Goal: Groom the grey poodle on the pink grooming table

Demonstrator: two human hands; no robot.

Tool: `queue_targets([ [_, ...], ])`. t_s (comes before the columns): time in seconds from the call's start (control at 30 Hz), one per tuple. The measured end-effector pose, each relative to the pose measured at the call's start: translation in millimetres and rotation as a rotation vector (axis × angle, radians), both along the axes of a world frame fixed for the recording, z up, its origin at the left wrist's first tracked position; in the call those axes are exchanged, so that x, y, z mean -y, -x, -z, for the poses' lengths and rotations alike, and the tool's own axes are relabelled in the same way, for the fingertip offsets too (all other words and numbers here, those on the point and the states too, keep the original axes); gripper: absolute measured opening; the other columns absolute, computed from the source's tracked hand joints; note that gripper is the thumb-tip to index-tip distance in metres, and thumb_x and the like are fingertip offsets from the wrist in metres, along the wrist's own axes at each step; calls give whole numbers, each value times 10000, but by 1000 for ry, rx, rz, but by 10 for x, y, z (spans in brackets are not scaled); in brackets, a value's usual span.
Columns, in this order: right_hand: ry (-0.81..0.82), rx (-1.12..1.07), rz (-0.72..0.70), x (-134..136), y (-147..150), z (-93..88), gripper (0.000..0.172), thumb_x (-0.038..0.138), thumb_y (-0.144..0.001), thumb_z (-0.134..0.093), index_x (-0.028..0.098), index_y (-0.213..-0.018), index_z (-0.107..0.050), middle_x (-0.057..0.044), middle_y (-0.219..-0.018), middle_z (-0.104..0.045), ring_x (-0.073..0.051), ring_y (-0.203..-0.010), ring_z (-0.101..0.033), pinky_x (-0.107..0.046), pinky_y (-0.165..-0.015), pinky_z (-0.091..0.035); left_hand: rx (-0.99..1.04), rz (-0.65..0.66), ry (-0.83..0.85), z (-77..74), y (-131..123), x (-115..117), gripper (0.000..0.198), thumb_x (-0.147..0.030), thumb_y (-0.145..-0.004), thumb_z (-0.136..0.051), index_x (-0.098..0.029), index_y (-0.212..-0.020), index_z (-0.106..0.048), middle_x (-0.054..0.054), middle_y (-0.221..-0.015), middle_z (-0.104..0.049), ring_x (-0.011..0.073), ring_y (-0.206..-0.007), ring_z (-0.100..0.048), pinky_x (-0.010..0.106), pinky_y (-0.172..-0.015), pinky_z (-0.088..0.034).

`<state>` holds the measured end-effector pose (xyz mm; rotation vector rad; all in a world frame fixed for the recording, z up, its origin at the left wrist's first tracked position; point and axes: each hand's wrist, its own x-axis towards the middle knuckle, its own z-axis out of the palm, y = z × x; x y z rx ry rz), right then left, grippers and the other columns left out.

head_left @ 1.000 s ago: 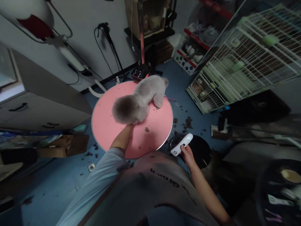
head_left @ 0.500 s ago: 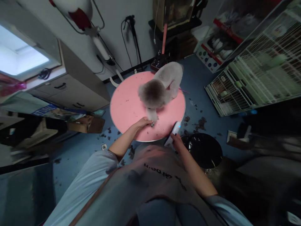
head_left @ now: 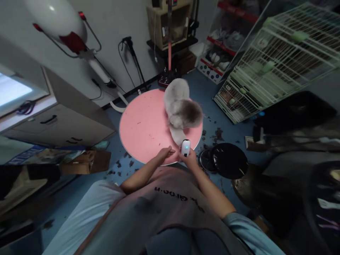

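Observation:
A small grey fluffy dog [head_left: 180, 108] stands on the right half of a round pink table [head_left: 143, 124], its rear toward me. My right hand [head_left: 190, 160] is closed round a white clipper [head_left: 185, 147] with a lit blue end, held at the table's near edge just below the dog's hind leg. My left hand [head_left: 165, 153] rests at the near edge beside the clipper, fingers loosely curled, close to the dog's hind paw. Whether it grips the paw is hidden.
Dark fur clippings lie on the table and the blue floor. A black round bin [head_left: 230, 160] stands right of the table. A white wire cage [head_left: 268, 67] is at the right. A grey cabinet [head_left: 61, 120] and a stand dryer [head_left: 61, 24] are at the left.
The dog has shifted to the table's right side. My right hand brought the clipper up from beside the bin to the table edge under the dog. My left hand stayed near the hind paw.

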<state>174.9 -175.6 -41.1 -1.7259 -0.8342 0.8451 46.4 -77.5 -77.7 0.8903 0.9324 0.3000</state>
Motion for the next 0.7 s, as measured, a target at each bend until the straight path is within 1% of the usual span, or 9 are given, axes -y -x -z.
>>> queue_targets([
  [0.07, -43, -3, -21, 40, 71, 2, 280, 432, -590, -695, 212, -687, -551, 30, -609, -513, -129, -577, -432, -260, -547, -371, 176, 63, 37, -15, -5, 111, 486, -586, -720, -686, -108, -806, -670, 86, -801, -677, 171, -760, -601, 280, -741, -456],
  [0.13, -108, 17, -64, 47, 155, -23, 242, 378, -593, -717, 214, -724, -596, 1, -699, -584, -156, -653, -497, -282, -621, -427, 299, 96, 70, -82, -54, 182, 370, -464, -680, -731, -117, -776, -644, 53, -768, -656, 149, -702, -563, 271, -696, -451],
  [0.27, -147, 40, -160, 53, 257, -26, 246, 298, -545, -776, 228, -745, -652, -35, -821, -656, -203, -805, -565, -317, -749, -470, 263, -39, 142, -276, -98, 198, 233, -335, -652, -682, -136, -700, -571, 10, -638, -569, 120, -616, -491, 254, -608, -418],
  [0.33, -94, -34, -85, 92, 252, 42, 240, 331, -540, -778, 222, -680, -617, -9, -699, -614, -183, -715, -544, -297, -669, -458, 205, -127, 96, -352, -41, 189, 271, -362, -658, -706, -133, -736, -581, 20, -692, -595, 123, -668, -527, 246, -635, -429],
  [0.4, -65, -208, 148, 136, 208, 122, 274, 427, -599, -725, 218, -659, -559, 29, -584, -536, -144, -594, -492, -263, -561, -414, 152, -141, 24, -399, 54, 190, 370, -432, -654, -754, -126, -793, -598, 36, -767, -623, 120, -706, -552, 231, -632, -417],
  [0.47, -101, -458, 370, 152, 137, 168, 337, 526, -663, -652, 214, -723, -540, 27, -600, -564, -123, -542, -481, -241, -496, -382, 124, -104, -22, -428, 155, 199, 477, -540, -651, -764, -127, -806, -583, 37, -752, -607, 111, -661, -539, 227, -584, -377],
  [0.5, -134, -582, 417, 142, 100, 169, 373, 559, -673, -637, 213, -777, -544, 11, -663, -618, -119, -542, -500, -235, -482, -382, 124, -83, -40, -442, 199, 203, 517, -594, -655, -753, -134, -791, -562, 26, -710, -581, 102, -615, -511, 229, -556, -350],
  [0.6, -218, -836, 325, 50, 19, 102, 445, 536, -637, -708, 229, -913, -542, -24, -882, -716, -109, -548, -546, -228, -475, -409, 140, -46, -109, -503, 285, 195, 595, -705, -667, -709, -154, -762, -507, -10, -624, -502, 86, -528, -426, 241, -518, -297],
  [0.7, -285, -867, 228, -96, 17, 4, 440, 462, -621, -751, 240, -930, -529, -8, -886, -716, -81, -496, -501, -219, -464, -401, 117, -19, -200, -592, 308, 165, 623, -753, -679, -678, -166, -760, -484, -29, -596, -465, 86, -505, -396, 250, -507, -276],
])
